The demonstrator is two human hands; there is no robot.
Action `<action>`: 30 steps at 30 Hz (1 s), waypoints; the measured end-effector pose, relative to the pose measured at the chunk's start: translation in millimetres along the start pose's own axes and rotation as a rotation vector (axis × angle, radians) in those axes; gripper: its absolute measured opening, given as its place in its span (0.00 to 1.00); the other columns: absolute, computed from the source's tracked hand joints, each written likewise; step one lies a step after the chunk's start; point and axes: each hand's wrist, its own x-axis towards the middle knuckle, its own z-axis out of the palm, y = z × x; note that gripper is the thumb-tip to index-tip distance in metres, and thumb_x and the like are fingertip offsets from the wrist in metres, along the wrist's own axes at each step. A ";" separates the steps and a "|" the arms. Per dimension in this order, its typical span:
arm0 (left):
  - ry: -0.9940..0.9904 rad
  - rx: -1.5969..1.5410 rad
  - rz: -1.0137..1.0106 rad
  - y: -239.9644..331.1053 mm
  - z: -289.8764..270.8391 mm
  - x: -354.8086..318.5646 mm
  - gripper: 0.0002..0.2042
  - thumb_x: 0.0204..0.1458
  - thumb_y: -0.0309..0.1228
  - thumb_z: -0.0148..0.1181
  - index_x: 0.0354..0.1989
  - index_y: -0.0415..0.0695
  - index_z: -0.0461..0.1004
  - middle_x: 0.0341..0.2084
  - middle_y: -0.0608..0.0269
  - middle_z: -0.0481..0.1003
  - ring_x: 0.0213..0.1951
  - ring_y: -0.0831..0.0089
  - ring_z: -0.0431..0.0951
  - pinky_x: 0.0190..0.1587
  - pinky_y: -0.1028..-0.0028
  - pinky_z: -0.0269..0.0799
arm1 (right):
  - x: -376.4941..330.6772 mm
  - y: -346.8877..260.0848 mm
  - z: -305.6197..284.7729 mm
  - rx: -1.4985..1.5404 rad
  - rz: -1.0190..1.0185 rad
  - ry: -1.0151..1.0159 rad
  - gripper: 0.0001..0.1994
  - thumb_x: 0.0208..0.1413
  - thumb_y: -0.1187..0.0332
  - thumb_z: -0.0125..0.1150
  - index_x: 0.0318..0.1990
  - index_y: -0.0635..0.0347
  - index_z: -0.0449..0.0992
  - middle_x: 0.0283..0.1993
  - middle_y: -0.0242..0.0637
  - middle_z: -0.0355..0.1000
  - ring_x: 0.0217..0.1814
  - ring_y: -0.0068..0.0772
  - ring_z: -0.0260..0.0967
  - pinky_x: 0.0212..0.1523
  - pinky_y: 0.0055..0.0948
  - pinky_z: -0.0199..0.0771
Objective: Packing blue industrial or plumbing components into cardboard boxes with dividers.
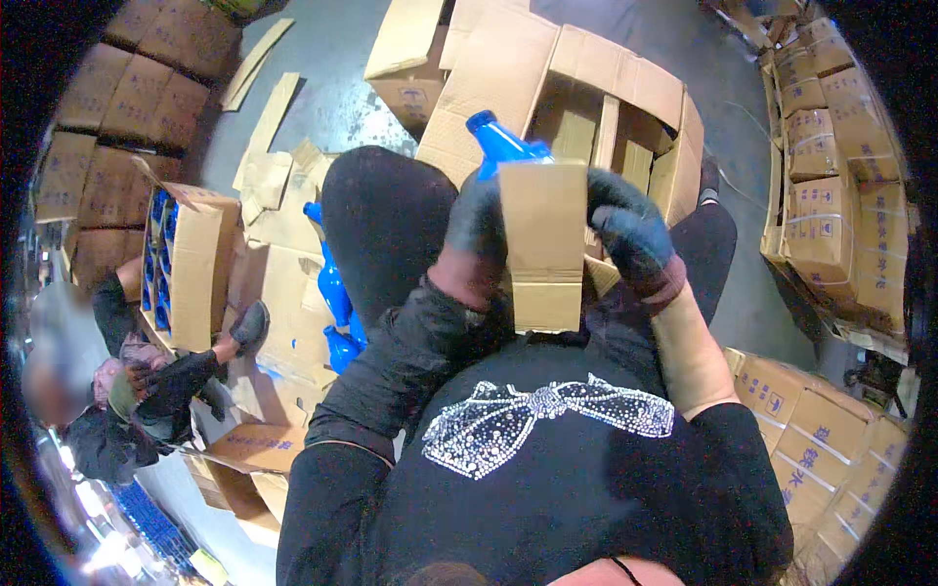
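Observation:
In front of my body stands a narrow piece of brown cardboard (543, 230) with a crease across its lower part. Behind its top edge a glossy blue glass bottle (503, 142) sticks out, tilted to the left, its lower part hidden. My left hand (477, 230), in a dark glove, is closed at the cardboard's left edge, just under the bottle's neck; its fingertips are hidden. My right hand (630, 232), gloved too, curls its fingers at the cardboard's right edge. Beyond both hands is an open carton (625, 73) with cardboard dividers inside.
Several blue bottles (334, 291) lie by my left leg on flattened cardboard (283, 303). A carton of blue bottles (200, 269) stands further left, beside a seated person (147, 391). Stacked cartons (127, 98) line the left; strapped cartons (826, 215) stand at the right.

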 end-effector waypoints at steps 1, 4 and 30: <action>0.010 -0.063 0.013 5.1 10.4 -7.1 0.29 0.51 0.52 0.45 0.52 0.40 0.65 0.42 0.49 0.72 0.45 0.62 0.73 0.48 0.64 0.70 | 2.4 2.2 -4.5 0.024 -0.064 0.024 0.23 0.44 0.69 0.52 0.50 0.68 0.68 0.49 0.41 0.69 0.52 0.33 0.66 0.53 0.31 0.64; -0.009 -0.435 -0.161 2.2 -12.6 -0.2 0.36 0.49 0.59 0.44 0.55 0.37 0.59 0.43 0.43 0.69 0.43 0.54 0.73 0.46 0.59 0.72 | 4.3 -3.9 -6.0 -0.046 -0.025 0.023 0.20 0.48 0.75 0.52 0.52 0.64 0.66 0.49 0.42 0.67 0.51 0.32 0.65 0.53 0.29 0.64; -0.086 0.373 0.095 -87.5 -48.4 -22.7 0.22 0.45 0.24 0.59 0.50 0.41 0.60 0.42 0.56 0.67 0.44 0.66 0.69 0.48 0.70 0.70 | 23.7 36.2 -7.3 -0.586 0.136 -0.061 0.18 0.56 0.56 0.51 0.37 0.64 0.75 0.31 0.36 0.72 0.33 0.23 0.66 0.37 0.25 0.67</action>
